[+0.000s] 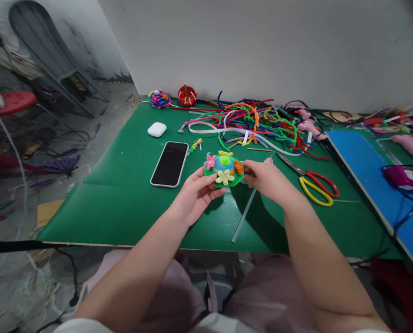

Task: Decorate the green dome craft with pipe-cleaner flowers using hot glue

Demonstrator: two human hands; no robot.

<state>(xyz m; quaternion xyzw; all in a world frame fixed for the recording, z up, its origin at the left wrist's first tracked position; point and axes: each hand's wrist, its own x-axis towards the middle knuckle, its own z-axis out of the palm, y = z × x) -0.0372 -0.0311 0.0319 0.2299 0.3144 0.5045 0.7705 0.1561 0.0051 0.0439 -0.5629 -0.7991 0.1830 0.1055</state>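
Note:
A small pipe-cleaner hat (223,163) with a green brim, a blue crown and a lime-green top is held above the table in front of me. Pink, pale yellow and orange fuzzy flowers sit around it. My left hand (197,192) grips the brim from the left, thumb on top and fingers beneath. On the right side, my right hand (262,178) has its fingers closed at the orange flower (239,166); its fingertips are partly hidden. A translucent glue stick (244,215) lies on the table below the right hand.
On the green table (98,199) lie a phone (170,164), a white earbud case (157,129) and open scissors (307,178). Tangled pipe cleaners (262,120) and pink glue guns (310,127) are at the back. A blue board (366,175) lies at right.

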